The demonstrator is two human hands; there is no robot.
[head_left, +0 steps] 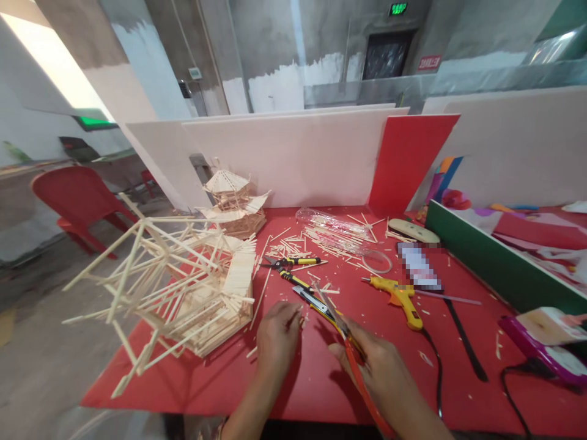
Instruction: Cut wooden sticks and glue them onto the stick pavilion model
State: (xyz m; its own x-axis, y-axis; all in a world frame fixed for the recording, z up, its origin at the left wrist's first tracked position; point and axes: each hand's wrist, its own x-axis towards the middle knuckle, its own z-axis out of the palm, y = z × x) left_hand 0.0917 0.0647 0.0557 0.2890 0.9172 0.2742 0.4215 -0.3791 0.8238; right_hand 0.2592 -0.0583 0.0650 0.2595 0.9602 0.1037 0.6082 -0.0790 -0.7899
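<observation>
My right hand (378,360) is wrapped round a red-handled tool (355,366) with long thin metal jaws pointing away from me; whether pliers or scissors, I cannot tell. Fingers pinched, my left hand (279,333) is low over the red tabletop; what lies between its fingertips is too small to make out. Just beyond both hands lies a utility knife (314,302), beside yellow-and-black cutters (298,269) with spread handles. Left of my left hand stands a large open frame of thin wooden sticks (156,275), with a planked section (239,269) on its right side.
A smaller tiered stick model (229,201) stands behind. Loose sticks (291,247) and a clear plastic wrapper (334,229) lie mid-table. At right are a yellow glue gun (398,299) with its cord, a phone (419,266) and a green board (499,263). White panels (284,159) edge the back.
</observation>
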